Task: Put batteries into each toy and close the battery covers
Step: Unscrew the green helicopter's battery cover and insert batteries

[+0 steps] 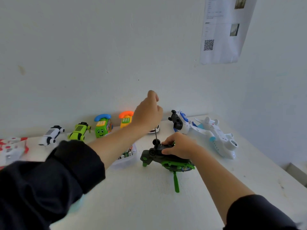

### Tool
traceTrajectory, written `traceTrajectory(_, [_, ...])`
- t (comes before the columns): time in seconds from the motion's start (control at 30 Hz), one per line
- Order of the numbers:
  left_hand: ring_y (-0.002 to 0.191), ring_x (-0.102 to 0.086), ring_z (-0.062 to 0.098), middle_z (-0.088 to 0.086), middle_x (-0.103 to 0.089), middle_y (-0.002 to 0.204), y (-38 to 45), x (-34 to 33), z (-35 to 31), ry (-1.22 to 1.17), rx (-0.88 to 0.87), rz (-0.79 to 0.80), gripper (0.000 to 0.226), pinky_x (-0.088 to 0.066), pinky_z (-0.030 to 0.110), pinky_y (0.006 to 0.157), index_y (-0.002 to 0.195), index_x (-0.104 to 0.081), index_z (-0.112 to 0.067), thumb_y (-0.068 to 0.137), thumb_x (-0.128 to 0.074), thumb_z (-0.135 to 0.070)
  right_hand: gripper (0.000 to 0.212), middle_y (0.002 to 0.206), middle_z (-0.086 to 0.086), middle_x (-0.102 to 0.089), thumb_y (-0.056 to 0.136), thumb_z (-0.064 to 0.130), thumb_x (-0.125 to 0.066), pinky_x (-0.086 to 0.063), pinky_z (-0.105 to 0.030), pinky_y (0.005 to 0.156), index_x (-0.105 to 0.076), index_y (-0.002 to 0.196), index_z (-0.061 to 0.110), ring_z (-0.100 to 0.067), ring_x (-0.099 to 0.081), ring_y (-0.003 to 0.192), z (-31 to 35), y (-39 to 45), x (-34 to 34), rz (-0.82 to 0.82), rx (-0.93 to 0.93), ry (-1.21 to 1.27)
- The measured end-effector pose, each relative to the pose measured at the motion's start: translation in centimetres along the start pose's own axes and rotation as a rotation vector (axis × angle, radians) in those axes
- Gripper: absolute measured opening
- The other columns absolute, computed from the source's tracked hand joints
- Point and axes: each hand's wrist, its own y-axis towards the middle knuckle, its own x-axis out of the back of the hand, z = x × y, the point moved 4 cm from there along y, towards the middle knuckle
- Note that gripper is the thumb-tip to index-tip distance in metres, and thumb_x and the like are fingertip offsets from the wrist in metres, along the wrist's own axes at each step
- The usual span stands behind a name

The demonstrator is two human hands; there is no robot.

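A dark green toy helicopter (pixel 167 159) lies upside down on the white table (pixel 149 196), its green rotor blade pointing toward me. My right hand (pixel 180 145) grips its underside. Above it my left hand (pixel 147 113) holds the handle of a thin screwdriver (pixel 155 134) upright, with its tip down on the helicopter's belly. The screwdriver's handle is hidden inside my fist. A clear box of batteries (pixel 127 155) sits just left of the helicopter, partly behind my left forearm.
Along the wall stand a white car (pixel 50 135), a lime car (pixel 79 131), a green phone toy (pixel 103 126) and an orange phone toy (pixel 126 119). A white-blue toy (pixel 180 121) and a white airplane (pixel 219 138) lie at the right. Red-white packaging (pixel 13 148) lies far left.
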Motion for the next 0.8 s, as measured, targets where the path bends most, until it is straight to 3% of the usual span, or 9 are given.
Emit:
traceTrajectory(0.1, [0.054, -0.039, 0.019, -0.002, -0.038, 0.061, -1.7, -0.7, 1.2, -0.381, 0.133, -0.3, 0.016, -0.04, 0.041, 0.057, 0.09, -0.032, -0.014, 0.089, -0.039, 0.001, 0.041, 0.115, 0.007, -0.062, 0.083, 0.047, -0.065, -0.041, -0.041, 0.098, -0.06, 0.123, 0.036, -0.016, -0.053, 0.102, 0.0, 0.0, 0.0, -0.013, 0.002, -0.001])
traceTrajectory(0.2, [0.06, -0.038, 0.02, 0.005, -0.039, 0.069, -1.5, -1.3, 1.5, -0.682, 0.298, -0.269, 0.021, -0.038, 0.04, 0.059, 0.084, -0.032, -0.019, 0.087, -0.04, 0.001, 0.042, 0.116, 0.007, -0.062, 0.084, 0.046, -0.064, -0.041, -0.04, 0.098, -0.059, 0.124, 0.035, -0.016, -0.054, 0.103, -0.1, 0.0, 0.1, -0.015, 0.006, -0.004])
traceTrajectory(0.3, [0.069, -0.034, 0.021, 0.01, -0.036, 0.079, -1.2, -1.8, 1.3, -0.79, 0.371, -0.151, 0.015, -0.033, 0.039, 0.062, 0.082, -0.029, -0.019, 0.083, -0.043, -0.013, 0.04, 0.113, 0.009, -0.062, 0.083, 0.046, -0.065, -0.042, -0.039, 0.097, -0.06, 0.122, 0.036, -0.014, -0.054, 0.1, 0.0, -0.3, 0.1, -0.028, 0.01, -0.008])
traceTrajectory(0.37, [0.071, -0.031, 0.02, 0.003, -0.03, 0.076, -1.1, -2.1, 1.1, -0.741, 0.336, -0.103, 0.016, -0.032, 0.04, 0.063, 0.076, -0.027, -0.021, 0.077, -0.043, -0.024, 0.04, 0.112, 0.009, -0.063, 0.083, 0.046, -0.065, -0.043, -0.039, 0.097, -0.06, 0.122, 0.037, -0.014, -0.054, 0.099, 0.0, -0.4, 0.0, -0.034, 0.011, -0.01])
traceTrajectory(0.47, [0.065, -0.035, 0.019, -0.002, -0.033, 0.07, -0.9, -2.2, 1.6, -0.649, 0.324, -0.102, 0.023, -0.039, 0.042, 0.065, 0.077, -0.032, -0.021, 0.09, -0.051, -0.022, 0.041, 0.113, 0.008, -0.062, 0.083, 0.046, -0.065, -0.042, -0.04, 0.097, -0.059, 0.123, 0.036, -0.015, -0.054, 0.1, 0.0, -0.5, -0.1, -0.035, 0.008, -0.003])
traceTrajectory(0.57, [0.065, -0.052, 0.025, 0.0, -0.053, 0.072, -1.8, -1.7, 3.1, -0.727, 0.351, -0.306, 0.018, -0.053, 0.053, 0.069, 0.079, -0.048, -0.024, 0.081, -0.064, -0.031, 0.043, 0.116, 0.008, -0.062, 0.084, 0.046, -0.065, -0.042, -0.04, 0.097, -0.058, 0.125, 0.036, -0.015, -0.053, 0.102, 0.1, -0.5, -0.2, -0.032, 0.01, -0.01])
traceTrajectory(0.67, [0.067, -0.062, 0.028, 0.004, -0.065, 0.077, -2.7, -1.7, 3.4, -0.67, 0.202, -0.397, 0.007, -0.054, 0.054, 0.067, 0.087, -0.062, -0.023, 0.085, -0.058, -0.028, 0.043, 0.115, 0.009, -0.062, 0.083, 0.047, -0.065, -0.043, -0.04, 0.097, -0.059, 0.124, 0.036, -0.015, -0.053, 0.101, 0.0, -0.5, -0.2, -0.04, 0.012, -0.013])
traceTrajectory(0.8, [0.072, -0.063, 0.027, 0.008, -0.067, 0.083, -4.0, -1.7, 2.5, -0.43, 0.023, -0.412, 0.039, -0.054, 0.047, 0.07, 0.115, -0.064, -0.008, 0.094, -0.038, -0.028, 0.041, 0.112, 0.009, -0.062, 0.082, 0.048, -0.065, -0.043, -0.04, 0.097, -0.06, 0.122, 0.036, -0.015, -0.054, 0.101, -0.1, -0.4, -0.3, -0.041, -0.007, -0.014])
